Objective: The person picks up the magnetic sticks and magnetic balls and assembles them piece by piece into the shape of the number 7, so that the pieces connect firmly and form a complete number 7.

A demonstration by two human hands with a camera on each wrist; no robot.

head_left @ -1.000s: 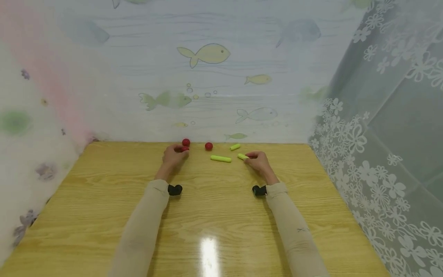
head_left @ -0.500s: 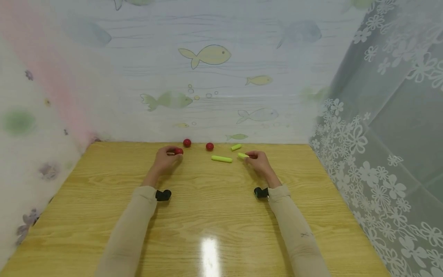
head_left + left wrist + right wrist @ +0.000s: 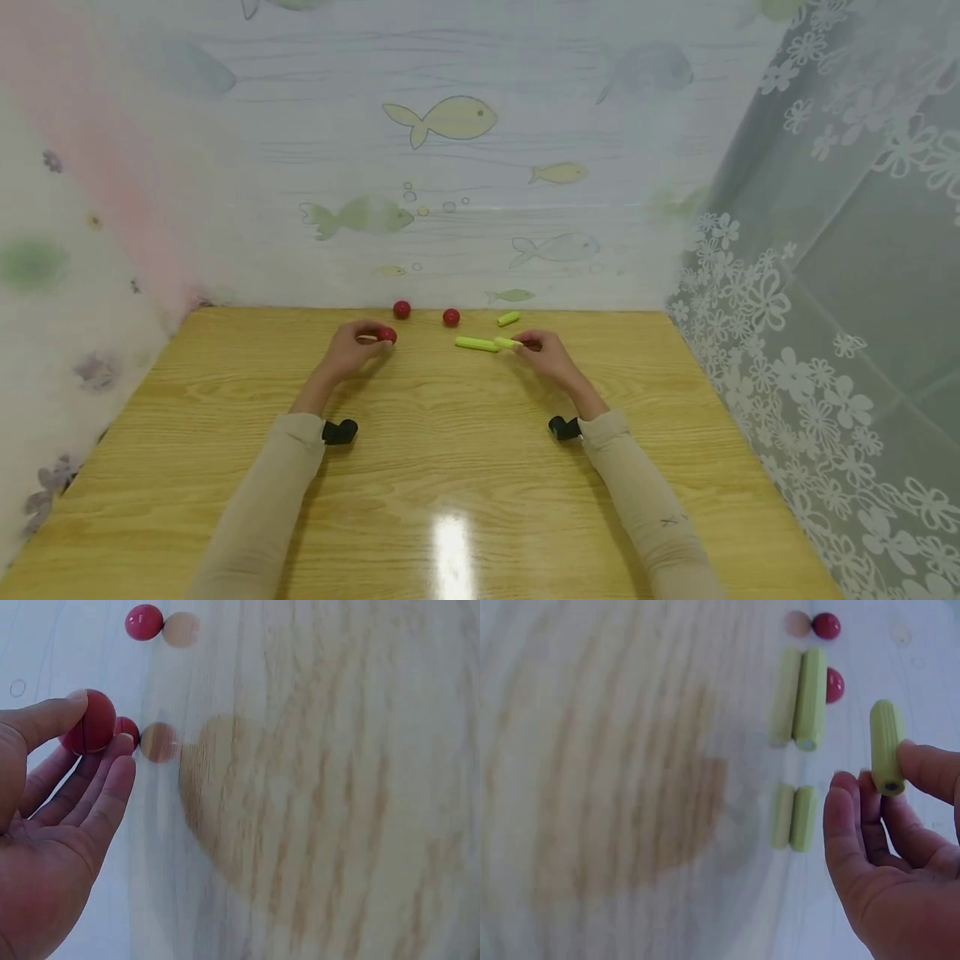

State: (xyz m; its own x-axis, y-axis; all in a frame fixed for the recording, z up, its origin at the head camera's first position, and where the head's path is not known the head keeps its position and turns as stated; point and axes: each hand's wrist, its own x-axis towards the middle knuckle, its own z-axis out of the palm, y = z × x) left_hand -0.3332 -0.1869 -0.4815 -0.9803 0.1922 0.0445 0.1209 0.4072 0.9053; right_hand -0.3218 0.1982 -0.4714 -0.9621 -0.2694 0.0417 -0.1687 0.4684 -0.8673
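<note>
Ball (image 3: 100, 724), in left fingers (image 3: 112, 787): red, dark line. Stick (image 3: 886, 742), in right fingers (image 3: 841, 825): yellow-green, lengthwise lines. Tabletop (image 3: 450, 450), beneath fingers: yellowish-brown, wood-grained. Backdrop (image 3: 465, 175), beyond fingers: whitish, pastel fish print.

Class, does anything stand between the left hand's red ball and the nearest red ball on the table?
Nothing visible: in the head view, only tabletop shows between the held ball and the rear red ball.

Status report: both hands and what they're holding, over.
Left hand pinching red ball. Right hand pinching green stick. Two other balls, two other sticks nearby on table.
</note>
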